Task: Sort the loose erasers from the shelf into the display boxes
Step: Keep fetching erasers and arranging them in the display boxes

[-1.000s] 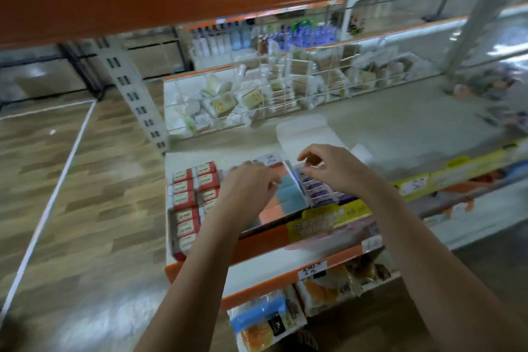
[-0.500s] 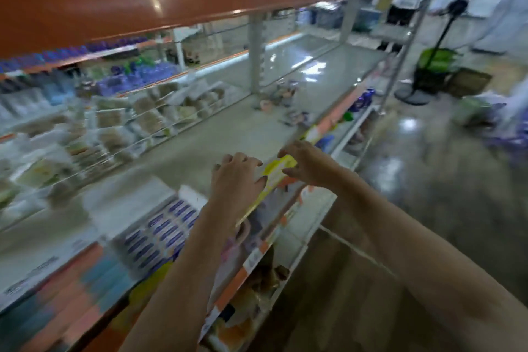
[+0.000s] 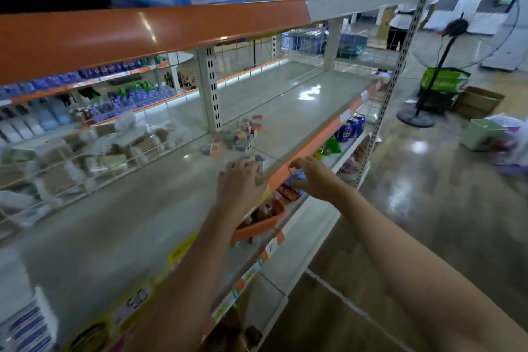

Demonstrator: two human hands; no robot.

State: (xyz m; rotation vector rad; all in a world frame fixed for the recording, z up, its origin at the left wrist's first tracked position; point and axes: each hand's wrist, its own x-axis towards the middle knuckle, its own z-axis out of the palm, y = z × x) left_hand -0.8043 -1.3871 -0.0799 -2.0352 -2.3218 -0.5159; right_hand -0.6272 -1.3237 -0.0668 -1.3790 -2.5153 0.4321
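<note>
Reaching over the shelf (image 3: 160, 208), both hands, left hand (image 3: 240, 183) and right hand (image 3: 313, 178), spread relaxed fingers, holding nothing.

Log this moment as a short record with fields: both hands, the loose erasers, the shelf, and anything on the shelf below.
left hand: palm down over shelf front edge, fingers loosely bent, beside a small eraser; hold unclear
right hand: at the orange edge strip, fingers loosely bent, holding nothing visible
loose erasers: small pile, further along the shelf, untouched
shelf: grey, mostly bare
below: soda cans, orange tray
</note>
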